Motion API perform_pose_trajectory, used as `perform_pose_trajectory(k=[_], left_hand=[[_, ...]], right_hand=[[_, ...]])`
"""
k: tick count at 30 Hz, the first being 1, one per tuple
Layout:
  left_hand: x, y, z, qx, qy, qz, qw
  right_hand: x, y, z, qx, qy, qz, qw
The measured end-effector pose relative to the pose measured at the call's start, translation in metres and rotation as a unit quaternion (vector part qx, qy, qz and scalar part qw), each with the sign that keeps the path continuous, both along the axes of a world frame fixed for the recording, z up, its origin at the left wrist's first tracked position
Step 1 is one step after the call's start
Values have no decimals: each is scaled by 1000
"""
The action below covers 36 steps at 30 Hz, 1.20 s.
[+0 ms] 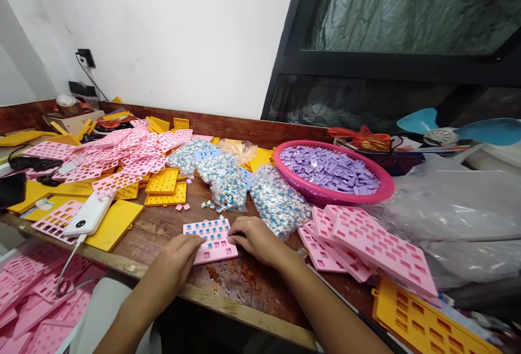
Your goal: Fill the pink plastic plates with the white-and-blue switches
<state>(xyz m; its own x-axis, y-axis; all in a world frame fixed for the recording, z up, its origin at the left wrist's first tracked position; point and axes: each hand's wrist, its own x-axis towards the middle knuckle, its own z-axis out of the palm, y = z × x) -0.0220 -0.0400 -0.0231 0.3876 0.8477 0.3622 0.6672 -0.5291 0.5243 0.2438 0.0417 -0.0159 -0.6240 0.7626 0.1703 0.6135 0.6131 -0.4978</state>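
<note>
A pink plate (215,254) lies flat near the table's front edge, with rows of small blue-topped switches (210,230) set in its upper holes. Several square holes in its lower part hold no switch. My left hand (177,256) rests at the plate's left side, its fingers closed together over the edge; anything under the fingertips is hidden. At the right edge, my right hand (254,239) has thumb and forefinger bent in a pinch against the plate; what lies between them is too small to make out.
Bags of switches (279,202) lie behind the plate. A pink basket (331,197) of purple pieces stands behind right, near stacked pink plates (382,240). Pink and yellow plates (118,223) and a white power bank (90,215) are on the left.
</note>
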Motion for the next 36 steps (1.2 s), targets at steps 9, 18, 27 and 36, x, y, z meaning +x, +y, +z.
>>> perform_pose_trajectory(k=[9, 18, 27, 36], left_hand=[[-20, -9, -9, -35, 59, -22, 997], [-23, -5, -11, -64, -27, -7, 998], [-30, 2, -14, -80, -65, 17, 995], [-37, 1, -16, -49, -37, -19, 998]], right_hand=[[-4, 5, -13, -34, 92, -11, 995], [-9, 9, -9, -92, 72, -32, 993], [-7, 0, 4, -121, 34, -1, 992], [-4, 2, 3, -138, 43, 5, 990]])
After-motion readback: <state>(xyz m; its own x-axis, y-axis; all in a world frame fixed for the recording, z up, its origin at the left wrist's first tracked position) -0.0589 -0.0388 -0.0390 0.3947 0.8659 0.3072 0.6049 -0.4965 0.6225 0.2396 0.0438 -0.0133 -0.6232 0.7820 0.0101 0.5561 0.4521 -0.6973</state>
